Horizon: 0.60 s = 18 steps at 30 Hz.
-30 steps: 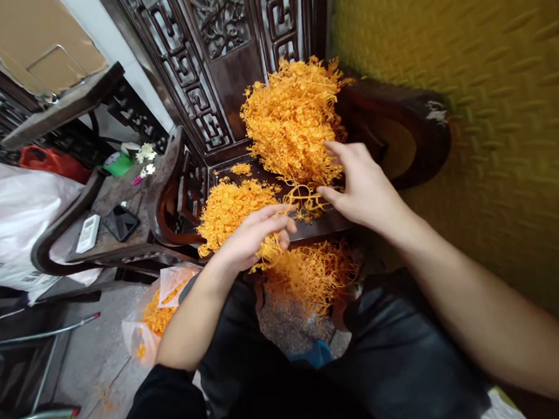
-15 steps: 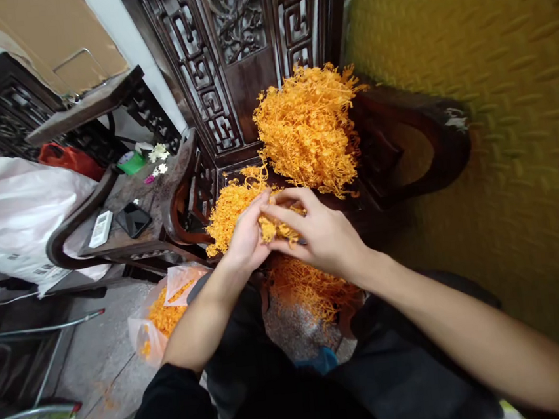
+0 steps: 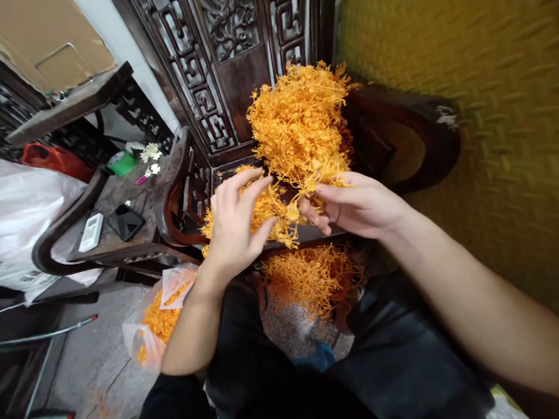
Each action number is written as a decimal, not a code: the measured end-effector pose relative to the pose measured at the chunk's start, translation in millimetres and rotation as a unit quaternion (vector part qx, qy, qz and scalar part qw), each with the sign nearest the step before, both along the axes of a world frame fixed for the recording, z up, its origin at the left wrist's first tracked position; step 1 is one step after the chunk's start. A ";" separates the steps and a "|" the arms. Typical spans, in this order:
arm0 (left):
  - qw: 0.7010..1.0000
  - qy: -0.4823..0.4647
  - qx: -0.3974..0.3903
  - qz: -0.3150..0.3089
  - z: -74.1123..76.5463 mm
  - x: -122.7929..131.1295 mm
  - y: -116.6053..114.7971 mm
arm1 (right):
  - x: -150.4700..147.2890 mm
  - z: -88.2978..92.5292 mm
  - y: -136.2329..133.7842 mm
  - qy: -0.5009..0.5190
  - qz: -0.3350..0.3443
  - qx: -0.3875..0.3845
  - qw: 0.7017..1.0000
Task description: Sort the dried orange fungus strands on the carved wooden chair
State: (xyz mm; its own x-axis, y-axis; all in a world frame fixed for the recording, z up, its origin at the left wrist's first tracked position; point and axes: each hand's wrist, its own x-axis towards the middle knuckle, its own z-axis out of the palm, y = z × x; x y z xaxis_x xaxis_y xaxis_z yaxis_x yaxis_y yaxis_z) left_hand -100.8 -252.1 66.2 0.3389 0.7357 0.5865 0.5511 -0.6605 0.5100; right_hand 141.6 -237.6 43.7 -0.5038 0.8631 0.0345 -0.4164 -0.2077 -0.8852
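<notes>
Your left hand (image 3: 234,224) and right hand (image 3: 358,205) are pinching one orange sprig cluster (image 3: 287,212) between them, both grips clamped on it, over chair seat (image 3: 311,233), below big orange pile (image 3: 301,125).

No text, label, brand, number or sign can be read anywhere here. The white plastic bag (image 3: 14,222) at the left edge carries small dark printed marks low on its side, too small and blurred to make out. The white remote control (image 3: 90,232) beside the dark phone (image 3: 126,221) shows buttons, but no lettering on it is legible.
</notes>
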 end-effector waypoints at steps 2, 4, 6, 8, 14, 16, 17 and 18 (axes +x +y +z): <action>0.997 0.063 -0.016 -0.052 -2.5 4.3 2.3 | -0.8 0.5 0.0 0.003 0.032 0.008 0.999; 0.989 0.092 -0.059 -0.097 -7.0 6.9 4.4 | -0.1 2.1 1.5 0.005 0.049 0.022 0.999; 0.984 0.073 -0.111 -0.120 -10.5 7.4 4.6 | 2.1 3.1 4.7 0.000 0.023 0.034 0.999; 0.979 0.023 -0.162 -0.125 -11.2 6.9 2.9 | 4.5 2.4 8.9 -0.014 -0.027 0.033 0.999; 0.934 -0.093 -0.319 -0.132 -14.6 15.3 -0.2 | -1.0 -6.0 8.4 -0.090 -0.063 0.053 0.993; 0.908 -0.154 -0.369 -0.123 -21.0 22.7 2.9 | -5.4 -6.9 4.1 -0.142 -0.073 0.074 0.984; 0.896 -0.186 -0.384 -0.120 -24.3 26.2 4.9 | -6.8 -6.8 2.5 -0.162 -0.079 0.077 0.981; 0.888 -0.212 -0.391 -0.117 -27.1 28.9 6.9 | -7.3 -6.3 1.6 -0.171 -0.084 0.077 0.979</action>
State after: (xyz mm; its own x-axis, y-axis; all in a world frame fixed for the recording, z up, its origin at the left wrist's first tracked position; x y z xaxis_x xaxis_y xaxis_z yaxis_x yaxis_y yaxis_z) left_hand -71.9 -245.2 39.1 0.4075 0.9124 0.0383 0.0946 -0.0839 0.9920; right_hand 134.2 -236.0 37.4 -0.3604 0.9325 0.0236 -0.1064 -0.0160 -0.9942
